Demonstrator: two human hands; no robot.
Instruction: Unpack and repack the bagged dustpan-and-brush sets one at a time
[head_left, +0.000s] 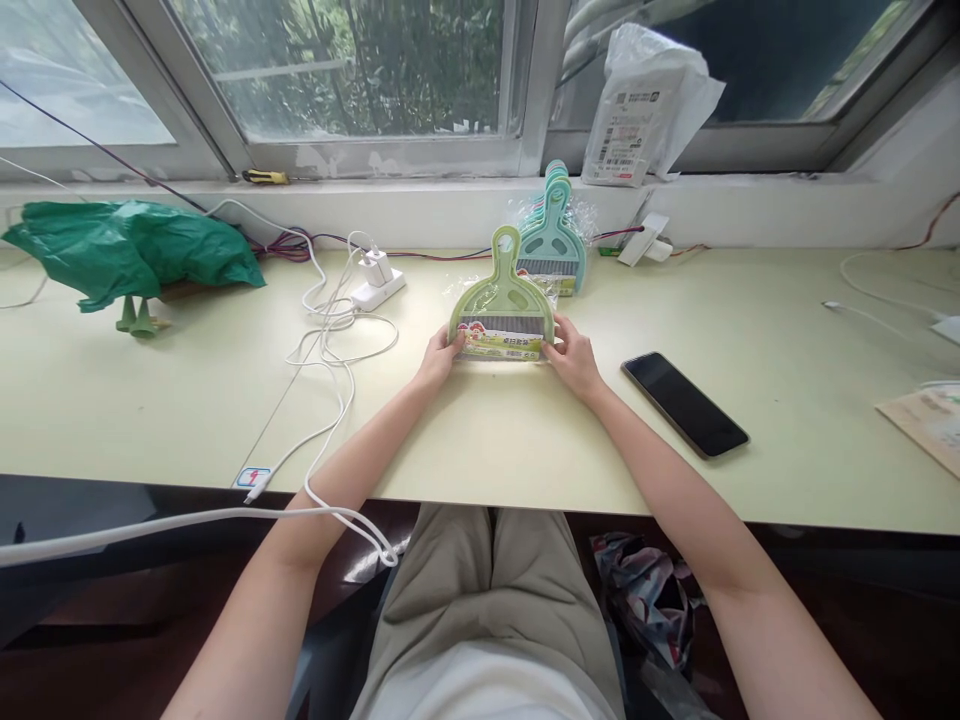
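A small light-green dustpan-and-brush set (501, 300) in clear wrapping, with a printed label along its lower edge, stands upright on the pale yellow table (487, 440). My left hand (439, 357) grips its lower left corner. My right hand (574, 357) grips its lower right corner. Fingers of both hands curl round the edges. Right behind it, against the windowsill, leans a stack of several teal sets (553, 235) of the same kind in plastic wrap.
A black phone (684, 403) lies face up to the right. White charger cables (330, 350) and a plug block (377, 280) sprawl left of centre. A green plastic bag (127, 250) lies far left. A white parcel bag (637, 110) rests on the sill.
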